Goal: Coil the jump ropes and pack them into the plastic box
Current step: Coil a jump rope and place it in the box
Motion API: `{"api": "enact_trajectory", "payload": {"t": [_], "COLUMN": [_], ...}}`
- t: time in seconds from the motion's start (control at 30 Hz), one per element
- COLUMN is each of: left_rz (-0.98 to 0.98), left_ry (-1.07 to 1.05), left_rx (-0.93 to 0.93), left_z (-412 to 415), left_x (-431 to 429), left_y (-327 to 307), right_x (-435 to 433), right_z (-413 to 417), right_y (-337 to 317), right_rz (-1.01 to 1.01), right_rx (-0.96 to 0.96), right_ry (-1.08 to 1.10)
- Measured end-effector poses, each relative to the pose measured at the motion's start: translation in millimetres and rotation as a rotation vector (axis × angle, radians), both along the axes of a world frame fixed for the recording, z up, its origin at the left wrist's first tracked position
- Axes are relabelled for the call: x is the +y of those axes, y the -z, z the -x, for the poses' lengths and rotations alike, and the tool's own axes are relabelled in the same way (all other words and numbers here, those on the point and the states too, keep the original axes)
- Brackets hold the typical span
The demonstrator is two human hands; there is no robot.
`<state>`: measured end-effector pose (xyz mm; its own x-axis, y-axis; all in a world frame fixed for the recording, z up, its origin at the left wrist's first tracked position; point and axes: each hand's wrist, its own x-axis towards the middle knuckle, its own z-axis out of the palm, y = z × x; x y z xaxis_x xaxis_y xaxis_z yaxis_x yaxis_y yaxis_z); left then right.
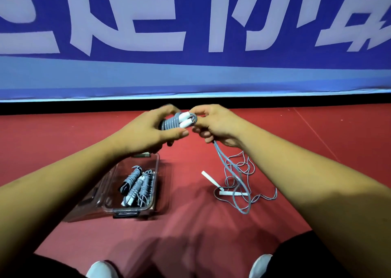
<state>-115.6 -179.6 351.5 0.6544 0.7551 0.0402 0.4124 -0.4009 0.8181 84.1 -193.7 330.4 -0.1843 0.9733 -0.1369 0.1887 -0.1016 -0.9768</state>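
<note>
A person seated on a red sports floor (pixel 190 224) holds a grey jump rope (pixel 169 124) at chest height in front of a blue banner (pixel 190 70) printed with large white characters. The left hand (pixel 152 131) grips the bundle, its fingers and thumb curled round the cord where it is wound in tight turns over the rope's two white handles (pixel 186 120). The right hand (pixel 215 125), just beside it and nearly touching, pinches the cord at the handle end of the bundle, and the unwound length (pixel 220 157) drops from under that hand in two strands to the floor. There it runs into a loose tangle of grey cord (pixel 239 184) on the person's right, where two more white handles (pixel 208 178) lie; whether that tangle is one rope or two cannot be told. On the person's left, below the left forearm, a clear plastic box (pixel 129 209) stands open on the floor with a dark latch on its near end. Several coiled jump ropes (pixel 137 184), grey with white and black handle ends, lie side by side inside it. A clear panel (pixel 88 203), possibly the lid, lies against the box's left side. The toes of two white shoes (pixel 101 270) show at the bottom edge, with dark trousers on either side.
</note>
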Motion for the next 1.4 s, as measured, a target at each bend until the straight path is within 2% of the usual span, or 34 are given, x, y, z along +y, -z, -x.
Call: {"api": "enact_trajectory", "payload": {"t": [0.1, 0.2, 0.3, 0.37, 0.43, 0.57, 0.7, 0.8, 0.9, 1.0, 1.13, 1.2, 1.27, 1.4], "left_rz": [0.014, -0.077, -0.266, -0.362, -0.491, -0.608, -0.613, -0.681, -0.557, -0.377, -0.019, 0.041, 0.083, 0.123], "left_ry": [-0.089, -0.162, -0.243, -0.318, -0.338, -0.277, -0.165, -0.099, -0.01, 0.018, 0.017, -0.04, -0.092, -0.164], "left_rx": [-0.073, 0.019, 0.257, 0.419, 0.584, 0.773, 0.825, 0.85, 0.82, 0.549, 0.029, -0.098, -0.185, -0.237], "left_z": [0, 10, 19, 17, 11, 5, -8, -13, -12, -12, -12, -10, -7, 2], "left_x": [3, 15, 28, 27, 25, 19, 3, 1, 1, -3, -8, -10, -8, 5], "left_y": [-2, 1, 10, 14, 17, 20, 22, 15, 6, 1, -7, -11, -10, -4], "right_x": [-2, -10, -16, -20, -26, -27, -27, -22, -13, -9, 1, 3, 0, -8], "right_z": [7, 18, 36, 46, 49, 40, 32, 23, 14, 4, -7, -8, -4, 13], "right_y": [10, 14, 9, 4, -4, -15, -13, -15, -20, -22, -11, -2, 6, 15], "right_rz": [0.133, 0.17, 0.032, -0.082, -0.162, -0.296, -0.525, -0.574, -0.445, -0.324, -0.095, -0.047, -0.04, 0.023], "right_rx": [0.029, -0.027, -0.38, -0.688, -0.895, -1.013, -1.164, -1.035, -0.68, -0.365, 0.073, 0.125, 0.081, 0.084], "right_ry": [-0.074, -0.098, -0.077, -0.143, -0.208, -0.278, -0.232, -0.112, 0.015, 0.025, 0.01, -0.02, -0.062, -0.129]}}
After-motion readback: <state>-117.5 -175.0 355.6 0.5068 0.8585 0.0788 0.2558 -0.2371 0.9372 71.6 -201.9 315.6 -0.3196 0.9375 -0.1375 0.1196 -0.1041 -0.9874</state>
